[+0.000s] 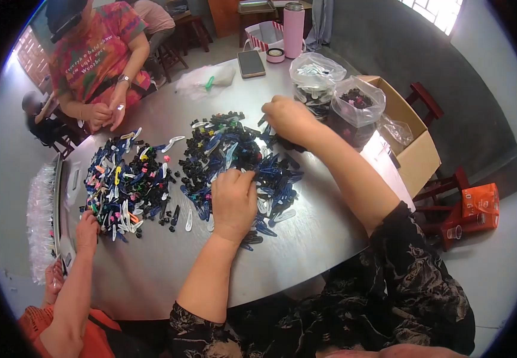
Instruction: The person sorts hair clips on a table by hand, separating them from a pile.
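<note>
Two piles of small hair clips lie on a steel table, mixing blue, white and black snap clips with tiny black claw clips. My left hand (233, 203) rests on the near side of the right pile (220, 146), fingers curled down among the clips, fingertips hidden. Farther back, above that pile's right edge, my right hand (294, 122) is closed, with a slim dark hair clip (262, 121) at its fingertips. More dark clips sit below that hand, partly covered by it.
Beside the left pile (130, 185) are a co-worker's hand (87, 230) and, across the table (318, 221), another person's hands (108, 114). Clip-filled plastic bags (358, 110), a cardboard box (416, 131), a phone (251, 64) and a pink bottle (293, 33) stand at the back right.
</note>
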The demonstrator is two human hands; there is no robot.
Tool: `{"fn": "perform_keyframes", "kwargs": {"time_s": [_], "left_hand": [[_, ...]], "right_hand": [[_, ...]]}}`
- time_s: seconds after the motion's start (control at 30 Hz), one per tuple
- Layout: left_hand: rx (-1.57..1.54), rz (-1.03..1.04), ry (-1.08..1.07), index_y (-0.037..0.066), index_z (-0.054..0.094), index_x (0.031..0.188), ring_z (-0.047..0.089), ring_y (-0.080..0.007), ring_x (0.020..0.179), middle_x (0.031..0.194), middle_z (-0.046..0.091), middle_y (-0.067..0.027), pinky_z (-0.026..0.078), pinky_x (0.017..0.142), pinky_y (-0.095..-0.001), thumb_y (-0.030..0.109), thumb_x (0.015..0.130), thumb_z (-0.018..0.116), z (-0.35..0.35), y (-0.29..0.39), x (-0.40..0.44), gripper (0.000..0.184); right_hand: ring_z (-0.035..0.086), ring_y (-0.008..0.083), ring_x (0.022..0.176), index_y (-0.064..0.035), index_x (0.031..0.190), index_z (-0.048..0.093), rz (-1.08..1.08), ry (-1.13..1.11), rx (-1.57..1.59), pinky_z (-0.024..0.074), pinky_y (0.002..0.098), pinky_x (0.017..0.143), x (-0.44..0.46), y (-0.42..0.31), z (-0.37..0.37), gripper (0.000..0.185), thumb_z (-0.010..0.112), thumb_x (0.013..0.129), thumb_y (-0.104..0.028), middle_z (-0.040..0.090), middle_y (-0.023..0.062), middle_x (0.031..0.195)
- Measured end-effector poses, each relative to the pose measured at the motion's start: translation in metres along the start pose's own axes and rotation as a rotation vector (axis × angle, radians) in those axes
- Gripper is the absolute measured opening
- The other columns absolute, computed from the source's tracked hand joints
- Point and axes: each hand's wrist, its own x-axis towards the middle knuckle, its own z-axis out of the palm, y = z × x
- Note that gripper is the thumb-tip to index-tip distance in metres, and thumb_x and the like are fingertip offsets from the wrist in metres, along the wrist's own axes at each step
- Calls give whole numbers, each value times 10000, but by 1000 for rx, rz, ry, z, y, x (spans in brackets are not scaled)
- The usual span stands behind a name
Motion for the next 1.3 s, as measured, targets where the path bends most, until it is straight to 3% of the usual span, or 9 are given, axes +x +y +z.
{"fn": "perform_keyframes", "kwargs": {"time_s": [0.2, 0.37, 0.67, 0.7, 1.0, 1.03, 1.13, 1.23, 1.3], "left_hand": [[8, 8, -6, 54, 710, 1006, 581, -314, 892, 907, 599, -96, 446, 797, -435, 69, 846, 679, 2, -1, 0, 164], [13, 4, -16, 46, 706, 1002, 588, -321, 896, 909, 607, -109, 448, 808, -437, 66, 855, 669, 0, 1, 1, 152], [19, -4, -27, 44, 709, 1016, 590, -321, 905, 919, 613, -112, 451, 815, -438, 70, 856, 652, 0, 1, 1, 172], [16, -8, -32, 43, 709, 1021, 591, -322, 904, 919, 614, -113, 451, 815, -439, 69, 855, 652, 0, 1, 1, 177], [14, -6, -31, 41, 709, 1022, 597, -328, 901, 921, 622, -115, 460, 817, -434, 64, 851, 663, -1, 3, 3, 178], [12, -11, -35, 42, 708, 1021, 596, -329, 904, 924, 623, -115, 461, 818, -433, 61, 849, 667, -2, 2, 2, 178], [10, 6, -13, 44, 706, 1019, 594, -330, 902, 925, 623, -114, 460, 815, -436, 57, 848, 671, 0, 0, 1, 176], [8, -9, -20, 48, 702, 1009, 593, -328, 900, 920, 620, -110, 453, 809, -440, 58, 850, 673, -1, 1, 1, 161], [3, -15, -24, 48, 700, 1005, 593, -328, 899, 918, 618, -110, 451, 807, -442, 60, 852, 673, -1, 2, 1, 156]], "right_hand": [[669, 387, 983, -97, 1056, 724, 6, -75, -73, 537, 493, 889, 7, -28, 29, 215, 611, 930, -230, 669, 190, 1042], [677, 370, 1007, -46, 925, 767, 11, -77, -2, 562, 459, 902, 7, -34, 35, 176, 625, 847, -116, 677, 187, 1073], [679, 381, 1045, -58, 975, 754, 39, -163, 93, 563, 463, 901, 5, -33, 32, 203, 698, 780, -52, 684, 192, 1118], [662, 389, 989, -49, 1001, 707, -12, -99, 113, 545, 488, 853, 4, -29, 37, 201, 685, 807, -96, 670, 173, 1016], [688, 378, 889, -47, 948, 703, -20, -153, 300, 538, 458, 797, 3, -17, 27, 177, 692, 791, -125, 723, 186, 911], [694, 352, 853, -31, 938, 703, -55, -118, 363, 537, 431, 768, 5, -10, 26, 178, 707, 793, -134, 719, 191, 890], [648, 172, 755, -20, 941, 702, 16, -207, 694, 521, 334, 689, 4, -1, 2, 191, 753, 825, -162, 702, 72, 803], [554, 52, 687, -75, 951, 700, 232, -371, 1181, 417, 216, 576, 4, 1, -6, 127, 761, 852, -125, 651, -45, 809], [551, 48, 678, -75, 954, 694, 264, -401, 1301, 416, 212, 570, 3, 2, -10, 123, 761, 858, -111, 644, -45, 802]]}}
